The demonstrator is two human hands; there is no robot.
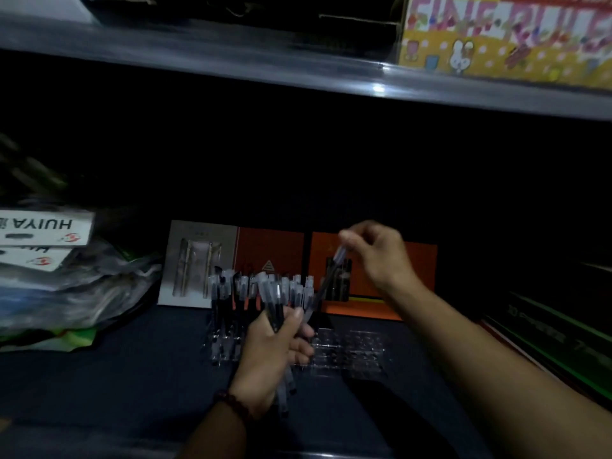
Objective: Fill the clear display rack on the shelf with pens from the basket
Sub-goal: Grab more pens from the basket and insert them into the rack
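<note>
A clear display rack (351, 351) stands on the dark shelf at centre. Several capped pens (231, 293) stand upright in its left half; its right half shows open holes. My left hand (275, 356) grips a bundle of pens (276, 303), caps up, in front of the rack. My right hand (374, 253) is raised above the rack's right part and pinches the capped top of a single pen (328, 283), which slants down to the left towards the bundle. No basket is in view.
Orange and grey product boxes (271, 250) lean behind the rack. Plastic-wrapped packs and white labelled boxes (43, 226) pile up at left. Dark green-striped boxes (556, 336) lie at right. An upper shelf edge (298, 71) with a yellow printed box (503, 34) hangs overhead.
</note>
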